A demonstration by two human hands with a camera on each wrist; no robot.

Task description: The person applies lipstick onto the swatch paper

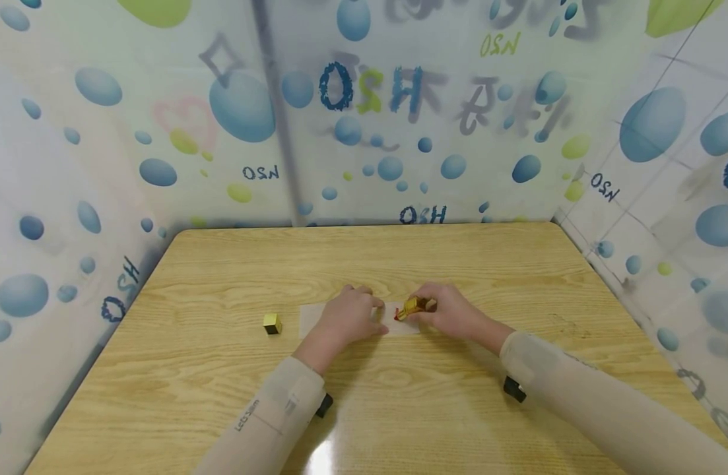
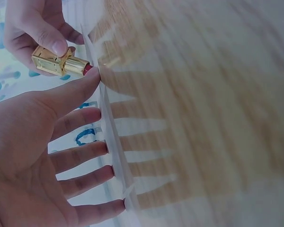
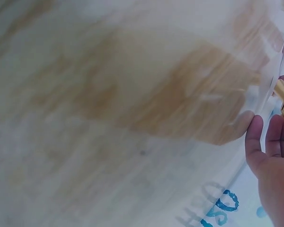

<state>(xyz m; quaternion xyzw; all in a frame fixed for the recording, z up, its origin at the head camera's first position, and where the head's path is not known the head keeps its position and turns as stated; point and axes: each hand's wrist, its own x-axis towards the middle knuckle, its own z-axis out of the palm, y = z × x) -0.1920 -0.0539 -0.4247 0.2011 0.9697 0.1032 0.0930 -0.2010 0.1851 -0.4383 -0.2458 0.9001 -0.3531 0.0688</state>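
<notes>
My right hand (image 1: 451, 311) pinches a gold lipstick (image 1: 414, 306) between thumb and fingers. Its red tip (image 2: 87, 69) points down at a strip of white paper (image 1: 310, 319) lying on the table. In the left wrist view, the tip is right beside the left thumb, close over the paper. My left hand (image 1: 350, 315) holds the paper down, its fingers spread and fairly straight with the fingertips on the sheet. Left of the paper, a small gold lipstick cap (image 1: 272, 324) stands on the wood. Only the lipstick's gold case shows in the right wrist view.
The wooden table (image 1: 364, 257) reaches back to a wall sheet (image 1: 364, 152) printed with blue and green bubbles, which also hangs along both sides. Dark wrist devices show under the left sleeve (image 1: 268, 415) and the right sleeve (image 1: 583, 389).
</notes>
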